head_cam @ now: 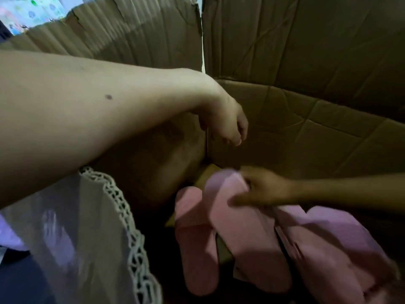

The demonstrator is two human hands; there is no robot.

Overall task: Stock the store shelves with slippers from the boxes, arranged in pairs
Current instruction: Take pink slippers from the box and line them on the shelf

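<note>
I look down into a big cardboard box [306,62]. Several pink slippers lie at its bottom, one [197,242] flat on the left and more [333,242] piled on the right. My right hand [265,189] reaches in from the right and pinches the toe end of a pink slipper [236,216], which is tilted up above the others. My left arm crosses from the left. My left hand [228,121] hangs at the box's inner corner seam with its fingers curled; whether it grips the cardboard is unclear.
The box walls rise high at the back and right, creased and torn along the top edge. My pale lace-trimmed garment [87,238] hangs at the lower left. Colourful patterned goods [32,12] show beyond the box at the top left.
</note>
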